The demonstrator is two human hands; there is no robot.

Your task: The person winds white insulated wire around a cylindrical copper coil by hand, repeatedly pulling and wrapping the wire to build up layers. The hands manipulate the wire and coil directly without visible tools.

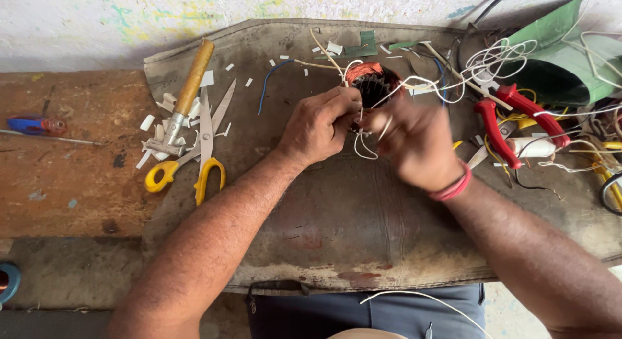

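Nearest the camera, a thin white wire point(421, 297) curves over the person's grey trousers point(363, 313), just below the edge of the worn brown mat point(350, 222) spread over the bench point(58, 177). Both forearms reach forward over this mat and meet near its far middle.

The left hand point(317, 126) is curled, its fingers pinched on the white leads at the small round motor coil with copper-orange winding and dark core point(372, 85). The right hand point(418, 141), with a red band at the wrist, is blurred; it seems closed on a white lead beside the coil, though the exact grip cannot be told.

By the look of it, the winding is already in place, while its leads hang loose and untied, so finishing them appears to remain.

Left of the hands lie yellow-handled scissors point(204, 151) and a wooden-handled hammer point(184, 96). To the right sit red-handled pliers point(512, 119), and beyond them a tangle of white wire point(492, 60).
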